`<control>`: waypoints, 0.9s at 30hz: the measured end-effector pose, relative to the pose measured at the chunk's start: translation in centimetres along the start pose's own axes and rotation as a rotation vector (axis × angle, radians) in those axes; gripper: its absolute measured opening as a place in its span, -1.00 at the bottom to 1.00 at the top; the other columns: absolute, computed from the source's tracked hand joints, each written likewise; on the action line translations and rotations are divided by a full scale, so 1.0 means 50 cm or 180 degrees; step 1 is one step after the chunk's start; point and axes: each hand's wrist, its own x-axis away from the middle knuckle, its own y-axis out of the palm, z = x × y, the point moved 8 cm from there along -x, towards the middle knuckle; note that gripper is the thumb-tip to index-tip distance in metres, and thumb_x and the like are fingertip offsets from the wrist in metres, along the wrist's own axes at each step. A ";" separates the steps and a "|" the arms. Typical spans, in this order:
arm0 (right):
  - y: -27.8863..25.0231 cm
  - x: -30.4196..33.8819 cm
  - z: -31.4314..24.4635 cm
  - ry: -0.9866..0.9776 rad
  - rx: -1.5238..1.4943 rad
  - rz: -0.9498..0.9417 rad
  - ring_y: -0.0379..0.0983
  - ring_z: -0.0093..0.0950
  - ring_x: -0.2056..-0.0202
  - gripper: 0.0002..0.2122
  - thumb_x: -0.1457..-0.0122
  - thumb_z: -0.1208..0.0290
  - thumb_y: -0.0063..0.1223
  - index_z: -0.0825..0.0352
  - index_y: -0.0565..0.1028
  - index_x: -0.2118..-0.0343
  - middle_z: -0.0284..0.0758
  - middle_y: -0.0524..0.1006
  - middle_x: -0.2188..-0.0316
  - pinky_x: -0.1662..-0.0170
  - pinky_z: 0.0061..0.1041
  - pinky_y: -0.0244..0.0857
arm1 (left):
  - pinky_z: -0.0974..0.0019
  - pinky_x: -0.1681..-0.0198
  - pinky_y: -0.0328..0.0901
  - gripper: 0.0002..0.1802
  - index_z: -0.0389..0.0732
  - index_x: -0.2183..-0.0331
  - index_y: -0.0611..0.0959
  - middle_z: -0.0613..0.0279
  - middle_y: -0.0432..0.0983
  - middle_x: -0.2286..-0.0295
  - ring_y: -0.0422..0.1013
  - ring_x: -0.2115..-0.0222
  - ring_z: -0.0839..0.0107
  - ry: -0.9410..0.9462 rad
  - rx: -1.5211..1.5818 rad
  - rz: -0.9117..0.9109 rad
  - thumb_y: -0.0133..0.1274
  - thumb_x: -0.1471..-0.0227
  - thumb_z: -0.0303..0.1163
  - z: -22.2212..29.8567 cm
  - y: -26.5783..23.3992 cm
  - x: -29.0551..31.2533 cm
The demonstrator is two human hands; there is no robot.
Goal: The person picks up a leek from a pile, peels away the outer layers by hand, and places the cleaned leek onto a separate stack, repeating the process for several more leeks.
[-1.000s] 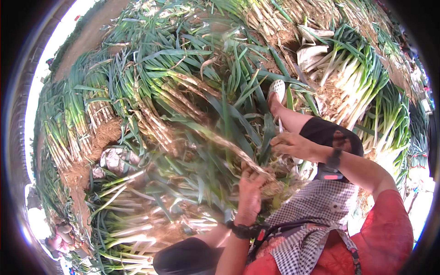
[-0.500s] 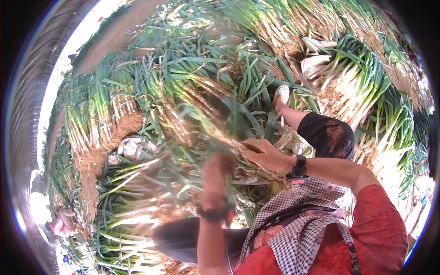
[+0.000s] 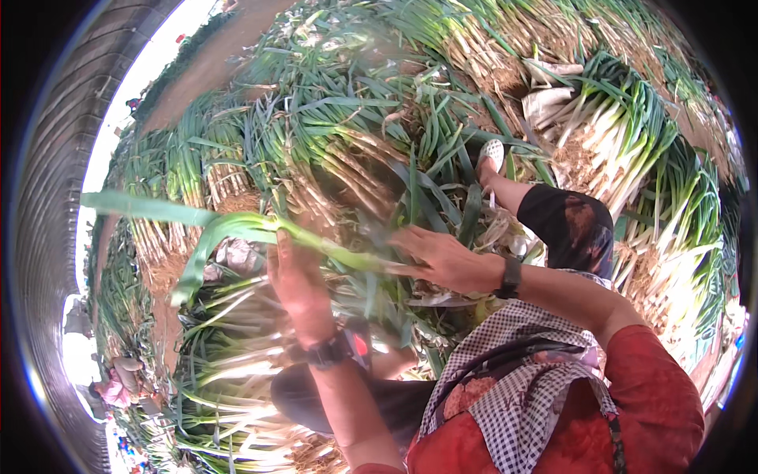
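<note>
A long green onion slants across in front of me, its broad green leaves reaching out to the left. At its lower end, my right hand is closed around the pale base. My left hand is up against the stalk where the leaves begin, its fingers closed around it and slightly blurred. A dark band circles each wrist. Below the left forearm lies a heap of white-stemmed green onions, and behind the held stalk are unpeeled, soil-coated onions.
Piles of white-stemmed onions lie on the right. More bundles with brown roots stand at the far left. A pale crumpled sack lies near the left pile. My outstretched leg and light shoe cross the loose leaves.
My left hand has moved up and left, from below the stalk to its leafy part. The green onion has swung flatter and nearer, its leaves now stretching left. My right hand has shifted only slightly.
</note>
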 end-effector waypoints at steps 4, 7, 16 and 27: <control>-0.022 -0.069 -0.079 -0.0527 -0.0233 0.0552 0.43 -0.15 0.26 -0.63 -0.12 0.37 0.13 0.32 0.34 0.03 -0.14 0.40 0.20 0.23 -0.25 0.34 | 0.14 0.10 0.44 -0.51 -0.28 -0.08 0.37 -0.18 0.49 0.11 0.49 0.11 0.06 0.0200 -0.0146 -0.0181 0.02 -0.19 -0.26 0.013 0.077 0.079; -0.033 -0.085 -0.087 -0.0620 -0.0261 0.0656 0.44 -0.20 0.27 -0.71 -0.09 0.42 0.15 0.33 0.37 0.14 -0.19 0.42 0.23 0.25 -0.30 0.36 | 0.22 0.14 0.45 -0.59 -0.28 -0.01 0.43 -0.16 0.52 0.14 0.51 0.15 0.17 0.0186 -0.0224 -0.0280 0.03 -0.18 -0.29 0.004 0.105 0.104; 0.043 0.053 -0.111 -0.1243 0.1158 -0.0168 0.48 -0.39 0.36 -0.82 -0.03 0.47 0.01 0.36 0.39 0.28 -0.27 0.44 0.40 0.43 -0.40 0.37 | 0.33 0.23 0.45 -0.65 -0.24 0.04 0.47 -0.08 0.56 0.18 0.54 0.21 0.25 0.0173 -0.0594 -0.0186 0.06 -0.16 -0.33 -0.015 0.101 0.108; -0.054 0.055 -0.081 -0.0891 0.0957 0.0227 0.49 -0.35 0.24 -0.61 -0.05 0.40 0.03 0.37 0.33 0.03 -0.15 0.41 0.11 0.34 -0.38 0.41 | 0.32 0.26 0.46 -0.64 -0.26 0.07 0.49 -0.03 0.59 0.24 0.57 0.26 0.21 0.0241 -0.0876 -0.0117 0.08 -0.14 -0.31 -0.016 0.122 0.112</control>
